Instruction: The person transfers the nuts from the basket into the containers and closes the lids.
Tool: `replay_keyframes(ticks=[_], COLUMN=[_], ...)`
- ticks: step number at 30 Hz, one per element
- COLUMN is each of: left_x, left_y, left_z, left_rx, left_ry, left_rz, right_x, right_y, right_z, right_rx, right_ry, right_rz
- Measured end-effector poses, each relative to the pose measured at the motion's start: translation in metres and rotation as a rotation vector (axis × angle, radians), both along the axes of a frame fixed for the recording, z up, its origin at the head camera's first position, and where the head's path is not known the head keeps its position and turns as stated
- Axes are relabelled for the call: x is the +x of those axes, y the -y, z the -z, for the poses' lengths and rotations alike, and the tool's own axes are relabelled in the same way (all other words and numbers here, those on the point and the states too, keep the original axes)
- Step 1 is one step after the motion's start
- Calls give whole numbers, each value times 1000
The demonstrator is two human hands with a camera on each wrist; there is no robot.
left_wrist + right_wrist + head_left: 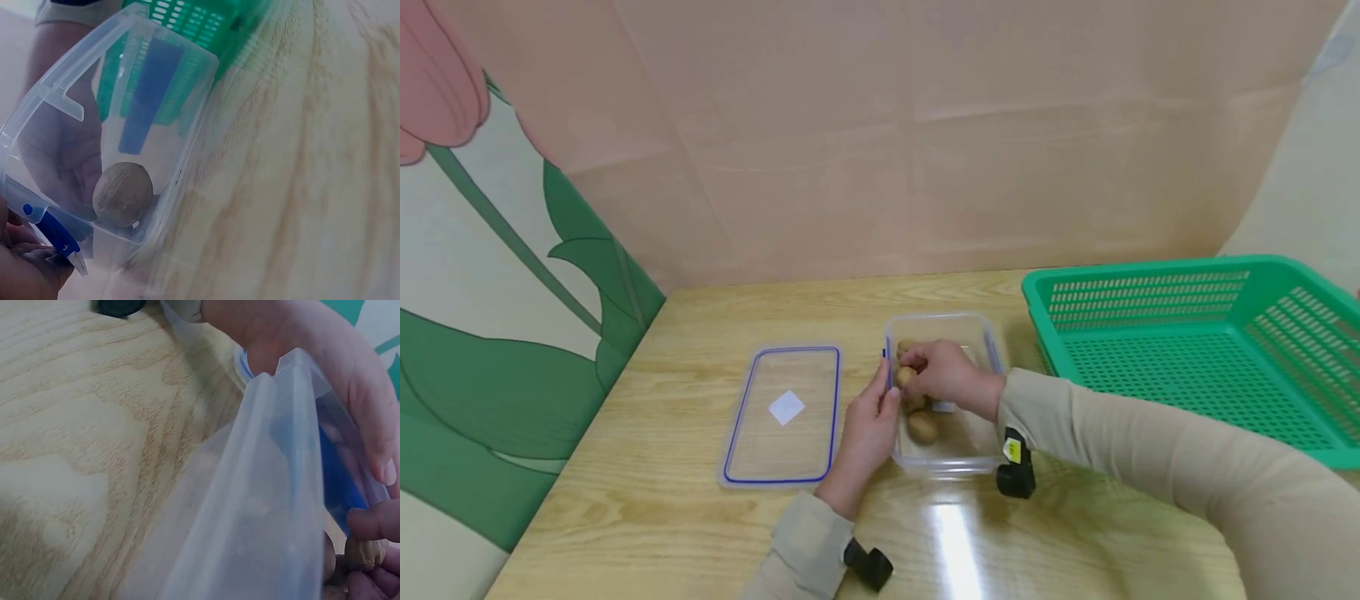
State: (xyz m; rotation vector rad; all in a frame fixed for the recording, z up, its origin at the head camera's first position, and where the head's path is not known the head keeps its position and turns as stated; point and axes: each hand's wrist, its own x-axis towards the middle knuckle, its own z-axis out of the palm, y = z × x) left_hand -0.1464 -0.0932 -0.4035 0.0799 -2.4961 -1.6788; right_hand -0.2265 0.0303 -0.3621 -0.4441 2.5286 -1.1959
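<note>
A clear plastic container (958,462) with blue side latches stands on the table, with several walnuts (922,427) along its left side. My right hand (951,371) reaches in from the right and pinches a walnut (364,552) between thumb and fingers, close to the container's left wall. My left hand (871,421) grips that left wall from outside, beside the blue latch (59,234). Through the clear end wall in the left wrist view, one walnut (123,194) shows on the container floor, with the right hand (65,150) behind it.
Left of the container, a clear lid (752,450) with a blue seal and a white label (786,407) lies flat on the table (625,500). A large green plastic basket (1150,358) stands at the right, behind the right forearm. A pinkish covering (865,167) rises behind the table.
</note>
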Motion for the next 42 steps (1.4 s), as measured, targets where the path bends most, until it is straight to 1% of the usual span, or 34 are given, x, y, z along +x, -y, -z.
replay_keyframes(ticks=[2,7,12,16,18,20,22,24,27,31,35,38,42], left_x=[1,0,-1,-1,-2,-1,1,4,9,17,28,35,40], left_y=[0,0,0,2,4,8,14,23,40,70,103,124,149], left_z=[-1,-1,-1,-2,-3,-6,-12,-19,-29,-35,-34,-33,-30], left_rx=[-5,-3,10,42,67,102,126,155,162,177,231,257,181], left_ry=[-3,5,14,-4,-29,-47,-58,-67,-59,-23,18,59,124], left_rz=[1,-7,-7,-1,-4,-2,-6,-8,-33,-78,-107,-142,-210], right_x=[0,1,1,3,5,9,14,20,30,45,61,74,88], right_y=[1,3,0,-3,-5,-5,-6,-5,-1,14,36,54,74], right_z=[1,1,-6,-19,-26,-33,-40,-46,-53,-54,-46,-37,-23], right_rx=[6,26,17,-49,-100,-159,-229,-299,-394,-508,-637,-706,-738], right_ry=[-8,-23,-4,22,32,59,90,125,161,182,205,239,285], right_rz=[15,22,39,49,42,47,50,62,78,148,244,271,287])
